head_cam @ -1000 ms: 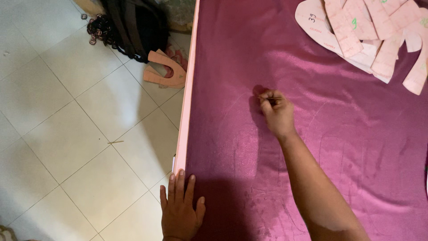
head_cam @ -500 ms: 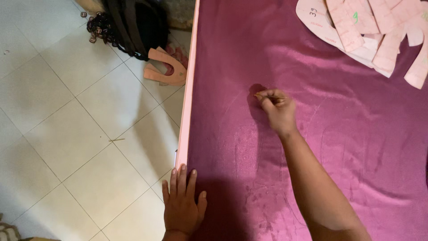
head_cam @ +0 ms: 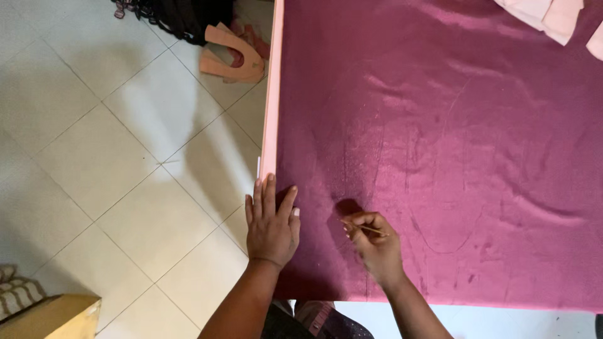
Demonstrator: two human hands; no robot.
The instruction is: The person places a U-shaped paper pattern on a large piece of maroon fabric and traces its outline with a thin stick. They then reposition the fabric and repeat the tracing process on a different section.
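Pinching a thin chalk sliver [head_cam: 365, 228] against magenta fabric [head_cam: 452, 138] near the table's near edge, right hand [head_cam: 375, 246] closed, left hand [head_cam: 271, 221] flat, fingers spread, pressing fabric at table [head_cam: 271, 125] edge

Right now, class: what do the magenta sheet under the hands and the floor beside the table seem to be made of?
Magenta sheet: woven fabric, probably satin-like, given its soft sheen, wrinkles and faint drawn lines. Floor: glazed ceramic tile, probably, pale and speckled with straight grout joints.

Table [head_cam: 271, 125] w/ magenta cloth [head_cam: 440, 144] (pale paper pieces [head_cam: 546, 12] at far corner).
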